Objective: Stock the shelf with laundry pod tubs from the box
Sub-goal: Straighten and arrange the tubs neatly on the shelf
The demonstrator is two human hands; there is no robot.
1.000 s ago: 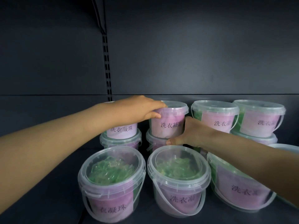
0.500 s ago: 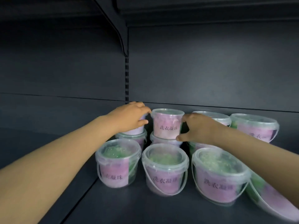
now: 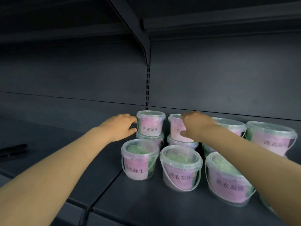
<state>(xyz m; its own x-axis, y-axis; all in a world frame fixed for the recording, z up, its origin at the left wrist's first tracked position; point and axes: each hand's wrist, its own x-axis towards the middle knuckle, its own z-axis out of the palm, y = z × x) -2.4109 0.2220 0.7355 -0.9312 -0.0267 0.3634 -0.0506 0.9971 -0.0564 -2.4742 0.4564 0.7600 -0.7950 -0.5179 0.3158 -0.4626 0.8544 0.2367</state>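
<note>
Your left hand is half open beside the first stacked tub, which stands on a lower tub straight in front of the foot of the slotted upright. Fingertips and thumb tip touch that tub's left wall; whether they pinch it or merely touch cannot be told.

Your right hand grips the second stacked tub, just right of the upright. Its fingers curl over the lid rim and the thumb presses on the pink label. This tub sits on another tub, and a narrow gap parts the two stacks.

Further right of the upright, past your right forearm, the far stacked tub stands near the picture's edge.

Nearer you than the upright is a row of three: the left front tub, the middle front tub and the right front tub. They stand close together but apart, with green pods showing through their clear lids.

A wide stretch of the shelf lies left of the upright. On it, well off to the left, is a dark flat object too dim to identify. A deck seam runs toward you, passing just left of the left front tub.

Overhead, the bracket slopes down to the upright, leaving open height above the stacked lids.
</note>
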